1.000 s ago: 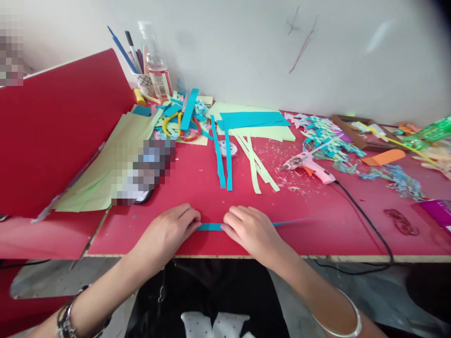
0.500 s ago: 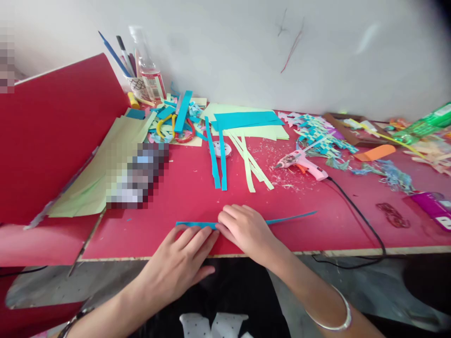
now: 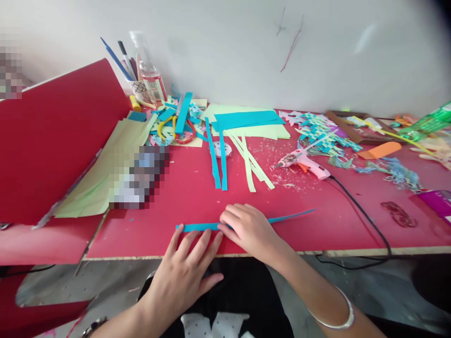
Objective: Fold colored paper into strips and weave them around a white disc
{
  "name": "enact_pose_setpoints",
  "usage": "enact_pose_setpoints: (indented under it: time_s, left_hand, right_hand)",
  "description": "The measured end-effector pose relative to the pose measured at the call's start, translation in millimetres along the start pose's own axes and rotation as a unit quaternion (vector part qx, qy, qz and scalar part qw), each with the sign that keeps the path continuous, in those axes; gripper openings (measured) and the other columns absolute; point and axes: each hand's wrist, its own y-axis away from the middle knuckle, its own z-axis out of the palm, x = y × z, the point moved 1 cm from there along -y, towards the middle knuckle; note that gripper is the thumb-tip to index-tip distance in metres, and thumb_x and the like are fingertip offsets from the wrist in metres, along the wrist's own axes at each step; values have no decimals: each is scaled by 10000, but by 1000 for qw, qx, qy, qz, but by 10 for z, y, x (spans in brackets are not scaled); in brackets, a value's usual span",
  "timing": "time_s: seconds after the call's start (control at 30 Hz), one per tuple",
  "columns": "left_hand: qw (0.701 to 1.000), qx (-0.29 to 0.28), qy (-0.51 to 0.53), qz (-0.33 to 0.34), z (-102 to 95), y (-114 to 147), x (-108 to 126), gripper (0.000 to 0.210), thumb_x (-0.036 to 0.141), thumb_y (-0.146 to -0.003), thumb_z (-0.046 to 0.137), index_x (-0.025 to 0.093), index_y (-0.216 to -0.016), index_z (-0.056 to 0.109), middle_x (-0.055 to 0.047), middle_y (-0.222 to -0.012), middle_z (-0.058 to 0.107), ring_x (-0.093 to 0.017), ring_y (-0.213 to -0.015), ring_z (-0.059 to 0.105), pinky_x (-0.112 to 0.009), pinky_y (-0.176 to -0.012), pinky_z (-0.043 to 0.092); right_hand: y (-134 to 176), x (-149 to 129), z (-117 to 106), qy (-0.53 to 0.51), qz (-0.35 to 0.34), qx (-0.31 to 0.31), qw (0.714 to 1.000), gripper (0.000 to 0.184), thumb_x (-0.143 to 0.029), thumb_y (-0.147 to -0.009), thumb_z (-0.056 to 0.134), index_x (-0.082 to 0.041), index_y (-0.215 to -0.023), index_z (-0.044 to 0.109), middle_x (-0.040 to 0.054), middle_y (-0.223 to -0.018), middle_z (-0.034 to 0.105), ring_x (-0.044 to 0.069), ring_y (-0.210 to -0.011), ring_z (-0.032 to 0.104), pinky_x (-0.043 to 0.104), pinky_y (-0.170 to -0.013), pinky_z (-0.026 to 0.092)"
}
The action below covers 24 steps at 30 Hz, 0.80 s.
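Note:
A long blue paper strip (image 3: pixel 197 227) lies along the front of the red table, its right end rising slightly and tapering. My left hand (image 3: pixel 192 258) rests with spread fingers, their tips touching the strip's near edge on its left part; the thumb points off over the table's edge. Curled over the middle of the same strip, my right hand (image 3: pixel 246 232) has its fingers closed on the paper, and hides that stretch. Beyond the hands lie two narrow blue strips (image 3: pixel 224 164) and several pale green strips (image 3: pixel 248 164).
A pink glue gun (image 3: pixel 303 162) with a black cord lies at right. Scissors (image 3: pixel 174 127) sit among paper scraps near a bottle (image 3: pixel 153 82). Blue sheets (image 3: pixel 250 119) are at the back. A red board (image 3: pixel 63 136) leans at left. The table's front edge (image 3: pixel 141 258) is close.
My left hand's fingers have spread wider and drawn back slightly, so more of the blue strip shows. My right hand stays nearly in place on it.

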Motion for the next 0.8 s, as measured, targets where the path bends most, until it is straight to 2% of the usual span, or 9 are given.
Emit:
enact_pose_setpoints:
  time_s: [0.13, 0.4, 0.8]
  left_hand:
    - [1000, -10, -8, -3, -39, -35, 18, 557, 521, -786, 383, 190, -1231, 423, -51, -1062, 552, -218, -927, 452, -431, -957, 245]
    - [998, -41, -25, -26, -67, -78, 70, 618, 566, -756, 390, 209, -1260, 393, -62, -1030, 550, -240, -920, 447, -461, -949, 255]
    - [997, -61, -29, -42, -47, -81, 93, 639, 547, -747, 424, 217, -1288, 342, -65, -1041, 525, -253, -939, 432, -477, -951, 260]
  right_hand:
    - [97, 104, -65, -24, 20, -8, 999, 164, -270, -835, 431, -175, -712, 482, 9, -687, 518, 126, -644, 449, 242, -596, 272]
    - [309, 327, -124, -67, 44, 6, 997, 137, -264, -817, 466, -174, -717, 494, 13, -686, 523, 126, -646, 446, 243, -601, 289]
    - [616, 581, -249, -63, 92, 39, 993, 160, -250, -806, 484, -178, -663, 484, 1, -624, 512, 121, -614, 432, 260, -624, 305]
